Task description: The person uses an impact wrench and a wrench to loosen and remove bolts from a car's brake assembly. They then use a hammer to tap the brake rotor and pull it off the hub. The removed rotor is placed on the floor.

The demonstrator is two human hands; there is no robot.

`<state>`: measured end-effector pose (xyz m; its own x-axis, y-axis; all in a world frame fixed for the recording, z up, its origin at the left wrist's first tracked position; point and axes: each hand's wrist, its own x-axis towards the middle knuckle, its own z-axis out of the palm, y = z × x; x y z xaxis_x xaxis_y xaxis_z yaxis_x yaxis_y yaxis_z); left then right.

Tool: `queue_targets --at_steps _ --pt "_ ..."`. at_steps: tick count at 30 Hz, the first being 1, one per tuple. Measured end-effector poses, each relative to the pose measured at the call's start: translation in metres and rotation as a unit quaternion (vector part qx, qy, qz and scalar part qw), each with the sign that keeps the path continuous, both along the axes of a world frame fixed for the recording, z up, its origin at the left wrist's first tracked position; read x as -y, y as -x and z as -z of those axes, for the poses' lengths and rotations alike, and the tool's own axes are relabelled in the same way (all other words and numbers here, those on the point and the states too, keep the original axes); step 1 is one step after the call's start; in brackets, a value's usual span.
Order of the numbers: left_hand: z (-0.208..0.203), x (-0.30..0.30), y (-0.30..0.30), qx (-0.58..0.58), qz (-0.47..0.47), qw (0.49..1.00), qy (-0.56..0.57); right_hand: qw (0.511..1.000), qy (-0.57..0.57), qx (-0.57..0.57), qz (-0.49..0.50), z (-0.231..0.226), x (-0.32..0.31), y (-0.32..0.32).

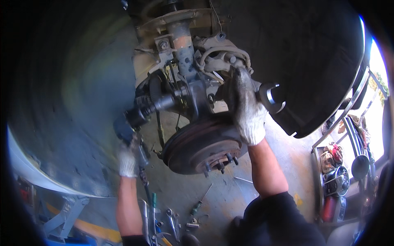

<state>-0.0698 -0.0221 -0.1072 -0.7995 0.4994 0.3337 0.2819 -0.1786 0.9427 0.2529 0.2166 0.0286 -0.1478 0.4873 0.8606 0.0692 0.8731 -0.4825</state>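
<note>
My gloved left hand is closed round the handle of a dark impact wrench, with a hose hanging from its lower end. The tool's long socket points at the bracket at the foot of a strut. To the right, my gloved right hand grips a large open-end wrench; its jaws stick out past the hand, and its other end is hidden. Below and between the hands hangs a rusty brake disc with several wheel studs.
Dark wheel-arch lining surrounds the work. On the floor lie a ratchet, a green-handled screwdriver and other tools. A blue-grey stand is at lower left. A metal rack holding parts stands at right.
</note>
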Motion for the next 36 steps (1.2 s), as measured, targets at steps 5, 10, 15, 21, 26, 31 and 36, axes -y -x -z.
queue_targets --at_steps 5,10,15,21,26,31,36 --pt "0.005 0.017 -0.038 0.079 0.008 0.994 0.076 0.983 0.125 -0.009 -0.135 -0.005 0.004 -0.004" --pt "-0.011 0.010 -0.086 0.157 0.002 0.987 0.041 0.993 0.082 -0.020 -0.086 -0.024 0.004 -0.004" --pt "-0.028 0.005 -0.093 0.156 0.012 0.984 0.084 0.997 -0.008 0.053 0.059 -0.027 0.008 0.018" --pt "-0.041 0.001 -0.102 0.206 0.001 0.976 0.066 0.917 -0.244 0.204 0.240 -0.033 0.014 0.029" --pt "-0.045 0.001 -0.107 0.180 -0.014 0.982 0.051 0.905 -0.275 0.238 0.220 -0.042 0.013 0.033" --pt "-0.049 0.004 -0.106 0.194 0.009 0.976 0.096 0.956 -0.138 0.215 0.144 -0.041 0.016 0.036" --pt "-0.056 0.004 -0.099 0.183 0.027 0.970 0.158 0.951 -0.151 0.241 0.119 -0.041 0.022 0.027"
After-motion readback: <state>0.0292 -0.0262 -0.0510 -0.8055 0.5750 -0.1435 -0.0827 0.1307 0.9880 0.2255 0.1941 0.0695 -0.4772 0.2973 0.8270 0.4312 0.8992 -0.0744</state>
